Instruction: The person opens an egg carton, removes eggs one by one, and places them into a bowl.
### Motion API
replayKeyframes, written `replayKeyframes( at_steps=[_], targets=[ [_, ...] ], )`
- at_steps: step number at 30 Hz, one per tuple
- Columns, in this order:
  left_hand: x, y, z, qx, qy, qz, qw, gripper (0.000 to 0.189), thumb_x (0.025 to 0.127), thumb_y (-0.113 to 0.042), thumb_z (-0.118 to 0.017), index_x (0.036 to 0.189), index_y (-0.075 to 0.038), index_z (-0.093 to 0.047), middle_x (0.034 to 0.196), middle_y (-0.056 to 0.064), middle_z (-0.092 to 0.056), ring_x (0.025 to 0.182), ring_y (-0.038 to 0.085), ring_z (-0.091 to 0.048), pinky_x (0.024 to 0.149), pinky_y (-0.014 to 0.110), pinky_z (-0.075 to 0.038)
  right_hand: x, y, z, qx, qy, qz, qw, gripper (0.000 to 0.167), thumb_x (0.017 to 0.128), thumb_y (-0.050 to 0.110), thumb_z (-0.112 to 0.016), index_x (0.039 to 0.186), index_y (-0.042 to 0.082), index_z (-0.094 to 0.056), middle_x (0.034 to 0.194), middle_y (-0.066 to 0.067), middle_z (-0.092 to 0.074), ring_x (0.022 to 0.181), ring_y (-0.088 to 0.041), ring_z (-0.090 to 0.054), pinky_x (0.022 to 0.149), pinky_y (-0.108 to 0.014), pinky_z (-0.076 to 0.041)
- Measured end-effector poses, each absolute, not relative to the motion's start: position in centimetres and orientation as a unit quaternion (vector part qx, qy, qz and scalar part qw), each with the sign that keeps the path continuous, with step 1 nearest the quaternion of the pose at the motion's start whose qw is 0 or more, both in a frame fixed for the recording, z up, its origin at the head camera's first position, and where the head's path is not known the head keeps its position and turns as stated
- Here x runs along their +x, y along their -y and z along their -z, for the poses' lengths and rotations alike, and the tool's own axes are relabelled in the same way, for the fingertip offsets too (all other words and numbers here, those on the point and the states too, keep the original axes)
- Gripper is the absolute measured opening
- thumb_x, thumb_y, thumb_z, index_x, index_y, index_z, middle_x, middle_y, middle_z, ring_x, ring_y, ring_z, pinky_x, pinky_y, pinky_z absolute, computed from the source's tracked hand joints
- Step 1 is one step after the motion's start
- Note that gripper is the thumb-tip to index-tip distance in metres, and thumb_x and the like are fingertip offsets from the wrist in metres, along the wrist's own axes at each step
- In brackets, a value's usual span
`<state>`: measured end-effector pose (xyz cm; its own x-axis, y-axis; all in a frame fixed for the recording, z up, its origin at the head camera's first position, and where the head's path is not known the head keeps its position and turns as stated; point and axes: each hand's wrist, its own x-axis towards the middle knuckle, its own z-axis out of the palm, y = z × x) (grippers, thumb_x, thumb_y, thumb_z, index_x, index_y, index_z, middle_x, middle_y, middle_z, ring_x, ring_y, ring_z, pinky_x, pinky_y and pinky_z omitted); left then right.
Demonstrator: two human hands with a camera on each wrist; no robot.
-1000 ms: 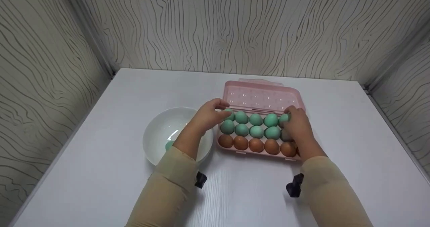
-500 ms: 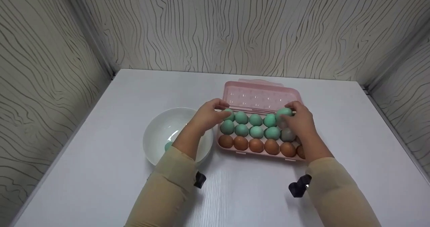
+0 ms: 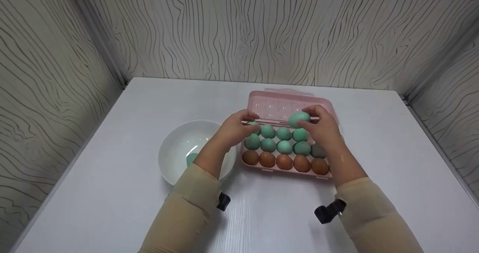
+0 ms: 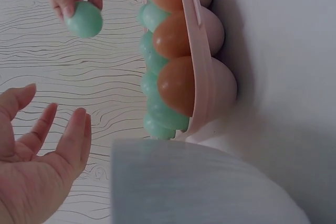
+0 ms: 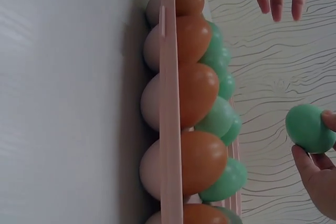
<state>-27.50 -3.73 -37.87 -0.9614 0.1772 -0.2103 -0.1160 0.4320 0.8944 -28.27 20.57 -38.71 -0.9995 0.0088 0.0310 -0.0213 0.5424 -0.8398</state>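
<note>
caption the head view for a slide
Right hand holding a green egg above an open pink egg carton, left hand empty, white bowl alongside.

No legible text, no readable labels, brands or numbers, no signs in any view

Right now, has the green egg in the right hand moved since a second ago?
Yes. Measured against the pink carton in the head view, the green egg has risen from its far-row spot and shifted left, toward the left hand.
</note>
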Motion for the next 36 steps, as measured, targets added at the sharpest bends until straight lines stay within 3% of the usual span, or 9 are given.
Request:
replayKeyframes(
  at_steps=[7,15,24,36],
  targets=[
    [-27.1,3.3,37.8,0.051,-0.831,-0.537,0.132,0.026,0.085,-0.026,-0.064,0.109,-0.026,-0.057,0.114,-0.008,-0.056,0.109,0.014,-0.053,0.092,0.035,-0.045,-27.2,-18.5,38.0,0.023,0.848,-0.53,-0.006,0.042,0.083,0.03,-0.067,0.118,0.015,-0.051,0.119,-0.005,-0.049,0.109,-0.024,-0.05,0.092,-0.04,-0.041],
    [-27.0,2.9,37.8,0.073,-0.825,-0.546,0.13,0.03,0.083,-0.025,-0.066,0.111,-0.026,-0.056,0.116,-0.005,-0.057,0.107,0.011,-0.054,0.089,0.03,-0.046,-26.4,-16.8,37.8,0.056,0.817,-0.574,-0.025,0.042,0.082,0.028,-0.068,0.117,0.013,-0.052,0.117,-0.006,-0.05,0.103,-0.022,-0.053,0.088,-0.035,-0.044],
    [-26.6,2.6,37.7,0.118,-0.804,-0.572,0.117,0.035,0.08,-0.022,-0.07,0.111,-0.027,-0.056,0.111,-0.009,-0.056,0.106,0.013,-0.055,0.089,0.03,-0.046,-25.8,-15.6,37.5,0.079,0.786,-0.611,-0.049,0.042,0.081,0.022,-0.069,0.118,0.01,-0.052,0.118,-0.008,-0.05,0.105,-0.025,-0.053,0.086,-0.032,-0.045],
    [-26.7,2.5,37.8,0.124,-0.824,-0.543,0.103,0.034,0.078,-0.029,-0.073,0.107,-0.028,-0.056,0.103,-0.013,-0.058,0.096,0.007,-0.055,0.084,0.023,-0.046,-25.6,-14.9,37.6,0.1,0.782,-0.612,-0.054,0.041,0.079,0.029,-0.071,0.113,0.013,-0.055,0.114,-0.006,-0.052,0.108,-0.022,-0.054,0.092,-0.038,-0.042]
  ],
)
